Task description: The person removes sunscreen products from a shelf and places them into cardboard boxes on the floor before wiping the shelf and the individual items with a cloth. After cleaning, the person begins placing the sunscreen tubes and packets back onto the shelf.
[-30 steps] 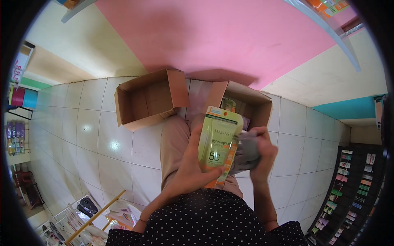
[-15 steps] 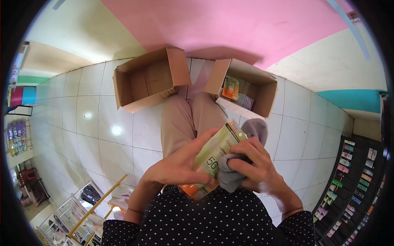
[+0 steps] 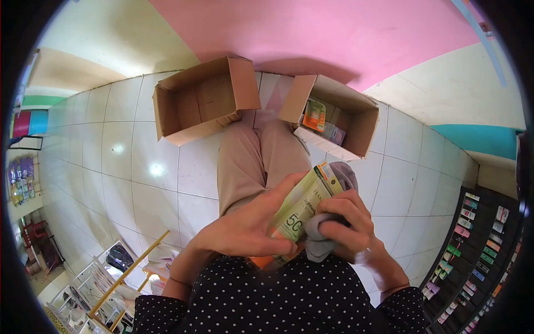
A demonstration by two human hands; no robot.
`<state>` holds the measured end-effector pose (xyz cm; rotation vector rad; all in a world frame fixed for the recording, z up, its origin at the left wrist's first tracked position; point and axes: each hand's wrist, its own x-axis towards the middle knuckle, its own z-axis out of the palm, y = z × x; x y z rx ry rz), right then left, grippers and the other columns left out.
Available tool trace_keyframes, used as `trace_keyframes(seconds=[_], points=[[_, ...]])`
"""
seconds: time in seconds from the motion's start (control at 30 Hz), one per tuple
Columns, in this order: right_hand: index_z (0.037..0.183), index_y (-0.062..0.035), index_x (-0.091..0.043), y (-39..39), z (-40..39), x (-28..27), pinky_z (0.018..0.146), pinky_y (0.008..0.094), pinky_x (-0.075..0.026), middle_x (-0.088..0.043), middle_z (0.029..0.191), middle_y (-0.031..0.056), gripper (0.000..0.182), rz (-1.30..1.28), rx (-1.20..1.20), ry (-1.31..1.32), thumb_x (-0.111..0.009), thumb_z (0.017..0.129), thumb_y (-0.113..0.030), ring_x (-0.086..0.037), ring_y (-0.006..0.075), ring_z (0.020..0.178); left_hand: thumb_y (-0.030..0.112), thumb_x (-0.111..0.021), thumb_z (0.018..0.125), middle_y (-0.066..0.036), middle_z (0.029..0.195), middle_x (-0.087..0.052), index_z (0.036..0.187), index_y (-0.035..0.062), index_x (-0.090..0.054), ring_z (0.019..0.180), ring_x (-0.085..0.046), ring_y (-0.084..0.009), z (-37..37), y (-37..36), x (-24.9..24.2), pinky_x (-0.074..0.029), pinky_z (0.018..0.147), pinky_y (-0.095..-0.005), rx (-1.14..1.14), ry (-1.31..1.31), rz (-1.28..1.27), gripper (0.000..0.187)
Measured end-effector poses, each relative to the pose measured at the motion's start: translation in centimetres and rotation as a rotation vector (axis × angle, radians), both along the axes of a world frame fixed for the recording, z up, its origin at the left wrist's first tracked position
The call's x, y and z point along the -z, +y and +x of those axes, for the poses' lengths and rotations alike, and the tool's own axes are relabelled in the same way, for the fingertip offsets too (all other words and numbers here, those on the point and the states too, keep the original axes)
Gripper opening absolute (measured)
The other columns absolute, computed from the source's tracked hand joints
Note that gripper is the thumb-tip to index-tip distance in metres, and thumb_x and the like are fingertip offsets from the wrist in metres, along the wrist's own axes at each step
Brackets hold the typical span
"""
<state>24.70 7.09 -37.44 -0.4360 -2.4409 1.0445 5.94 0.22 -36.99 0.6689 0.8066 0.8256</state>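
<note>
My left hand [image 3: 245, 225] is closed round a yellow-green and orange sunscreen package [image 3: 297, 209] printed with a large "50", held tilted in front of my body. A grey cloth [image 3: 320, 242] is bunched in my right hand [image 3: 350, 225], whose fingers press it against the package's right edge. Part of the cloth hangs out beyond the far side of that hand. Some of the package's lower end is covered by my left thumb.
An open cardboard box [image 3: 206, 103] stands on the tiled floor by my knees. A second box [image 3: 364, 131] to its right holds an orange-and-green package [image 3: 315, 115] and other small packs. Product shelves [image 3: 473, 261] line the right side; a rack [image 3: 119, 278] stands at left.
My right hand and the cloth have shifted slightly to the right along the package. The package has moved a little to the right in my left hand's grip.
</note>
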Motion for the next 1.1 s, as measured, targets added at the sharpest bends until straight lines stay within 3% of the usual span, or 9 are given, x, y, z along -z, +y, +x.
trace_keyframes(seconds=[0.07, 0.2, 0.27, 0.37, 0.6, 0.67, 1.1], points=[[0.074, -0.0061, -0.058, -0.2, -0.4, -0.2, 0.066, 0.0326, -0.043, -0.052, 0.092, 0.007, 0.026, 0.01, 0.031, -0.022, -0.062, 0.048, -0.002, -0.048, 0.0236, 0.08, 0.002, -0.057, 0.063, -0.012, 0.106, -0.042, 0.127, 0.0016, -0.017, 0.091, -0.047, -0.0146, 0.0, 0.0, 0.4, -0.042, 0.076, -0.026, 0.007, 0.118, 0.151, 0.076], [0.073, -0.0051, -0.058, 0.0, -0.2, -0.1, 0.066, 0.0322, -0.043, -0.052, 0.092, 0.0073, 0.026, 0.014, 0.001, -0.022, -0.062, 0.047, -0.001, -0.048, 0.0238, 0.079, 0.004, -0.057, 0.063, -0.013, 0.106, -0.043, 0.127, 0.0007, -0.018, 0.091, -0.047, -0.0155, 0.0, 0.0, 0.3, -0.042, 0.078, -0.0265, 0.007, 0.025, 0.055, 0.076], [0.074, -0.005, -0.058, 0.0, -0.1, -0.1, 0.066, 0.0322, -0.043, -0.052, 0.091, 0.0074, 0.027, 0.005, -0.001, -0.013, -0.062, 0.047, -0.001, -0.047, 0.0239, 0.079, 0.005, -0.057, 0.063, -0.013, 0.106, -0.043, 0.127, 0.0, -0.018, 0.093, -0.046, -0.0167, 0.1, -0.1, 0.9, -0.04, 0.08, -0.0274, -0.012, 0.098, 0.198, 0.075], [0.075, -0.005, -0.058, 0.0, 0.0, -0.1, 0.066, 0.0321, -0.043, -0.052, 0.091, 0.0073, 0.028, -0.003, 0.007, -0.002, -0.062, 0.047, -0.001, -0.047, 0.0241, 0.079, 0.005, -0.058, 0.062, -0.014, 0.108, -0.042, 0.127, -0.0003, -0.018, 0.098, -0.044, -0.0176, 0.0, 0.3, -0.2, -0.038, 0.083, -0.0279, 0.008, 0.025, 0.032, 0.076], [0.074, -0.0048, -0.058, 0.0, -0.3, -0.2, 0.066, 0.0317, -0.043, -0.052, 0.091, 0.0069, 0.027, 0.018, 0.043, -0.005, -0.062, 0.047, 0.0, -0.047, 0.0242, 0.08, 0.004, -0.057, 0.062, -0.013, 0.11, -0.041, 0.127, 0.0, -0.018, 0.099, -0.043, -0.0177, 0.0, 0.1, 0.1, -0.036, 0.086, -0.0274, -0.024, 0.044, 0.068, 0.076], [0.074, -0.0046, -0.058, 0.1, -0.4, -0.3, 0.066, 0.0318, -0.043, -0.052, 0.091, 0.0069, 0.028, 0.016, 0.034, -0.004, -0.062, 0.047, 0.0, -0.047, 0.0242, 0.08, 0.005, -0.057, 0.061, -0.013, 0.11, -0.041, 0.127, 0.0005, -0.018, 0.098, -0.044, -0.0174, 0.1, 0.1, 0.4, -0.037, 0.085, -0.0266, -0.035, 0.101, 0.179, 0.077], [0.077, -0.0029, -0.059, 0.0, -0.3, -0.6, 0.068, 0.0327, -0.043, -0.052, 0.091, 0.0077, 0.031, -0.023, 0.055, -0.019, -0.062, 0.046, 0.001, -0.048, 0.0242, 0.081, 0.004, -0.057, 0.061, -0.013, 0.107, -0.044, 0.128, -0.0002, -0.016, 0.097, -0.045, -0.0172, 0.1, 0.3, 0.0, -0.037, 0.083, -0.0263, -0.031, 0.156, 0.179, 0.078]])
